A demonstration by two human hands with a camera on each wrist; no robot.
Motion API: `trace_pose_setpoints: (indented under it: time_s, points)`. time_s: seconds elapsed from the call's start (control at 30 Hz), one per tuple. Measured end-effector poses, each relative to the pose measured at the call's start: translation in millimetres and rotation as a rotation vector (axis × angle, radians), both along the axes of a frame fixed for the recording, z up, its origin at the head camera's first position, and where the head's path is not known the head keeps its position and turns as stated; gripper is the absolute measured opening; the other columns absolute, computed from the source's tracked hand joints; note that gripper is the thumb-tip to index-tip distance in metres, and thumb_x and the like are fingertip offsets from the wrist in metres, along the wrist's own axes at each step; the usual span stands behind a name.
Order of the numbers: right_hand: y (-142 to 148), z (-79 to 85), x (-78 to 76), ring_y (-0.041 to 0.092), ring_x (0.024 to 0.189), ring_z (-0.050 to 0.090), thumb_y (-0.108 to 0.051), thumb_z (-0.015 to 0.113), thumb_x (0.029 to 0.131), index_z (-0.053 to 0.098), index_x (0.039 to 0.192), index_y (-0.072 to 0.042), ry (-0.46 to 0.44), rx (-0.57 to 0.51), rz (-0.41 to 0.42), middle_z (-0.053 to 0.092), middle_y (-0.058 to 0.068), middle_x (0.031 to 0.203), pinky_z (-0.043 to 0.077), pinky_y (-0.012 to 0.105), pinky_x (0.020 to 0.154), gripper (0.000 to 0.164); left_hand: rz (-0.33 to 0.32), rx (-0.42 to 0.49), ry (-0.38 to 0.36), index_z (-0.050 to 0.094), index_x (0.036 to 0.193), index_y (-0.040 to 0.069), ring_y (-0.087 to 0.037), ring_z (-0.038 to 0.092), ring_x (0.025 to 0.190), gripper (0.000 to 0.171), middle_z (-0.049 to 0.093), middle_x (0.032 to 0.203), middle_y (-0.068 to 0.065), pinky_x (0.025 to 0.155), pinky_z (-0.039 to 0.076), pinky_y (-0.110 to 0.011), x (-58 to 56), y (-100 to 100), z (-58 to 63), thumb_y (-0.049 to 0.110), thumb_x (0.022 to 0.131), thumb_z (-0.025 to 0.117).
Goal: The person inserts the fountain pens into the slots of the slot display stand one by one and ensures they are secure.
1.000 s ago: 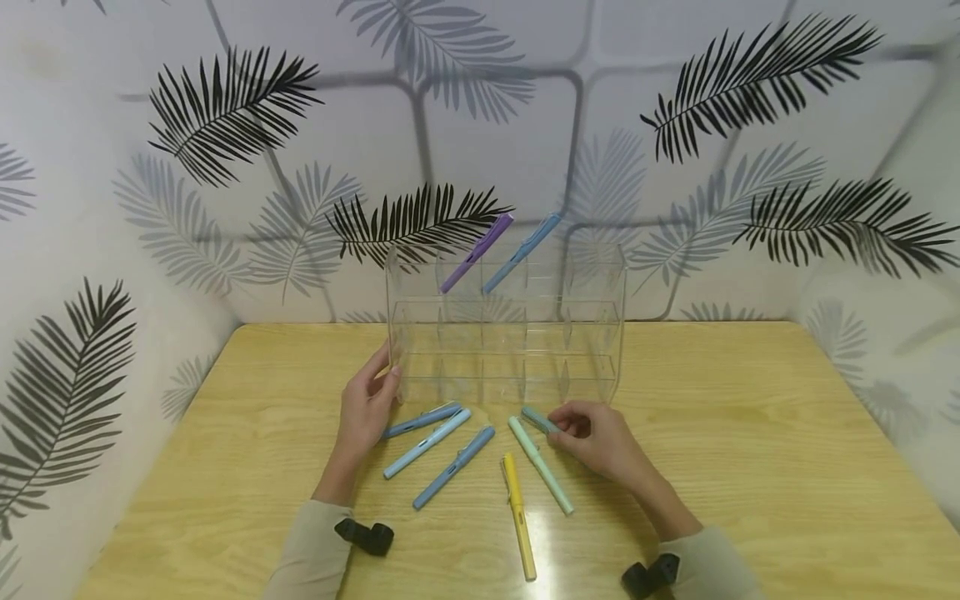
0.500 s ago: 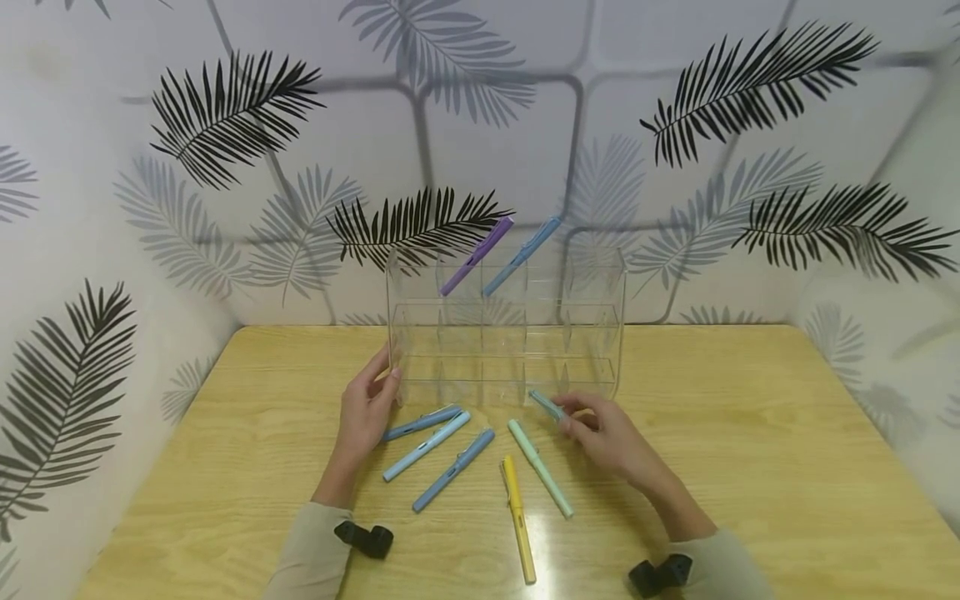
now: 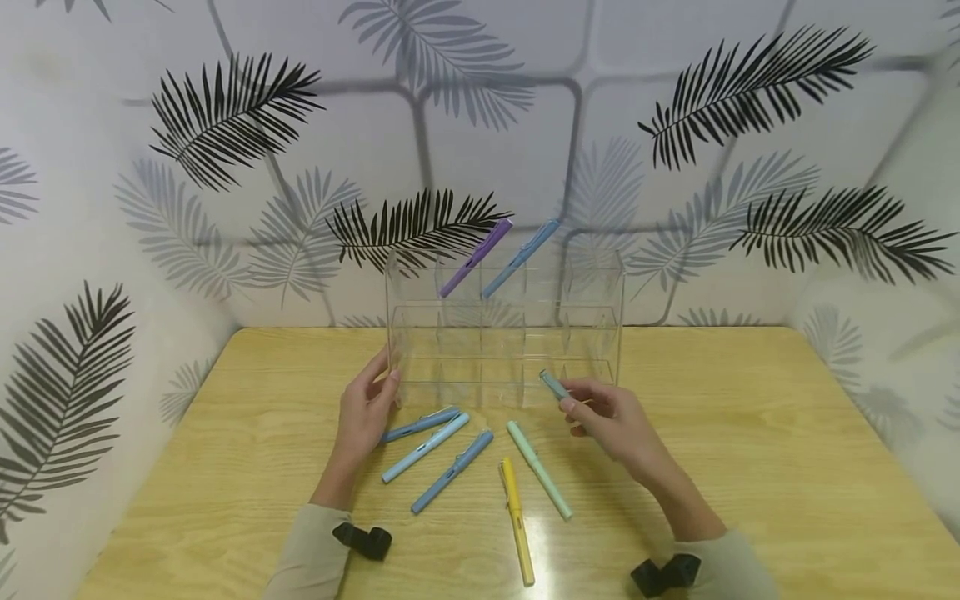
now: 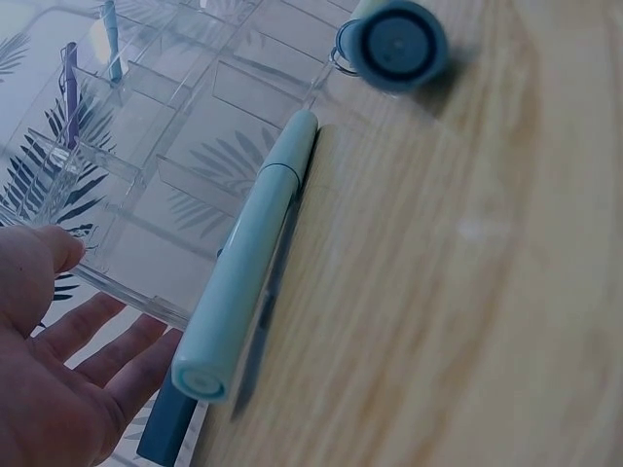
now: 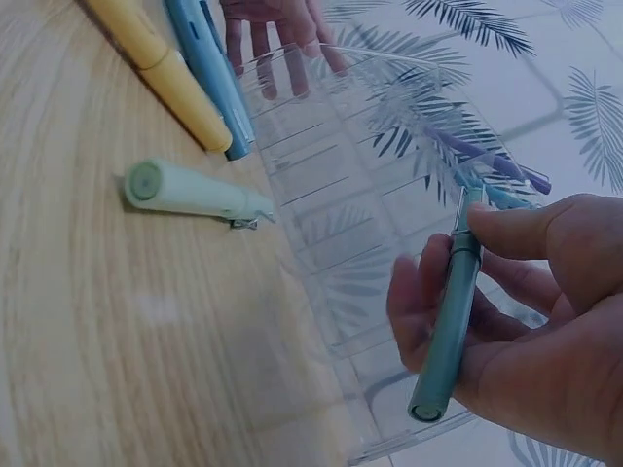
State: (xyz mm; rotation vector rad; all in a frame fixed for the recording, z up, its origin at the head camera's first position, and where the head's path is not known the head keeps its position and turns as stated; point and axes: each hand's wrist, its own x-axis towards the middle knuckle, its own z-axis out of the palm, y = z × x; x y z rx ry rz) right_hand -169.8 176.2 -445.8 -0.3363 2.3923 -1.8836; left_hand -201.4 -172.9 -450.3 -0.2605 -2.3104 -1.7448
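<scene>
A clear plastic pen rack (image 3: pixel 502 343) with tiered compartments stands at the table's back. My left hand (image 3: pixel 365 410) grips its left side edge, thumb in front and fingers behind. Pinched in my right hand (image 3: pixel 618 429) is a grey-green pen (image 5: pixel 450 336), raised off the table before the rack's lower right compartments. Its clip end points up and away. A purple pen (image 3: pixel 477 258) and a blue pen (image 3: pixel 521 258) lean in the top tier. The light green pen (image 3: pixel 540 469) lies nearest below my right hand.
On the wooden table (image 3: pixel 787 450) lie a yellow pen (image 3: pixel 517 521), a light blue pen (image 3: pixel 425 448) and two darker blue pens, one (image 3: pixel 452 472) in front and another (image 3: pixel 420 424) beside my left hand. A leaf-patterned covering (image 3: pixel 487 150) rises behind the rack.
My right hand has lifted the grey-green pen from the table and carried it up and slightly right, toward the rack's front. The left hand stays on the rack.
</scene>
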Motion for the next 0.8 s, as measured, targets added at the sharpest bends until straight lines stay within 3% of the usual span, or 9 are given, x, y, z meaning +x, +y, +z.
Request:
trace_pose_setpoints:
  time_s: [0.13, 0.3, 0.47, 0.67, 0.8]
  points:
    - [2, 7.0, -1.8, 0.032, 0.104, 0.066, -0.019, 0.066, 0.103, 0.065, 0.133, 0.001, -0.006, -0.019, -0.017, 0.065, 0.024, 0.118, 0.058, 0.038, 0.088, 0.036, -0.001, 0.013, 0.007, 0.049, 0.15, -0.003, -0.012, 0.063, 0.077, 0.045, 0.057, 0.142, -0.027, 0.061, 0.054, -0.033, 0.3, -1, 0.9, 0.001, 0.105, 0.055]
    - [5, 20.0, -3.0, 0.019, 0.099, 0.067, -0.018, 0.069, 0.101, 0.066, 0.126, 0.003, 0.049, -0.022, -0.076, 0.068, 0.019, 0.115, 0.059, 0.038, 0.086, 0.034, -0.026, 0.043, 0.009, 0.049, 0.149, -0.004, -0.01, 0.059, 0.068, 0.045, 0.057, 0.141, -0.027, 0.059, 0.053, -0.031, -1.0, -2, -0.1, -0.001, 0.105, 0.054]
    - [8, 32.1, -7.8, 0.021, 0.097, 0.071, -0.012, 0.071, 0.099, 0.065, 0.124, 0.008, 0.097, -0.088, -0.117, 0.067, 0.021, 0.112, 0.06, 0.036, 0.084, 0.032, -0.029, 0.044, 0.015, 0.049, 0.149, -0.004, -0.008, 0.06, 0.069, 0.044, 0.056, 0.141, -0.029, 0.059, 0.053, -0.031, -3.2, 1, -0.1, -0.001, 0.105, 0.054]
    - [7, 45.0, -15.8, 0.014, 0.097, 0.067, -0.016, 0.072, 0.099, 0.069, 0.124, 0.001, 0.22, 0.019, -0.174, 0.071, 0.015, 0.109, 0.056, 0.027, 0.081, 0.031, -0.024, 0.058, 0.009, 0.049, 0.149, -0.003, -0.01, 0.058, 0.066, 0.044, 0.057, 0.142, -0.026, 0.058, 0.051, -0.03, -2.1, -1, -2.7, 0.001, 0.105, 0.054]
    - [11, 57.4, -22.2, 0.013, 0.092, 0.068, -0.016, 0.071, 0.099, 0.065, 0.131, -0.001, 0.239, 0.025, -0.202, 0.07, 0.014, 0.108, 0.058, 0.027, 0.073, 0.035, -0.021, 0.046, 0.001, 0.049, 0.15, -0.003, -0.012, 0.061, 0.071, 0.045, 0.055, 0.144, -0.027, 0.06, 0.053, -0.031, -1.5, -1, -2.5, 0.001, 0.106, 0.054]
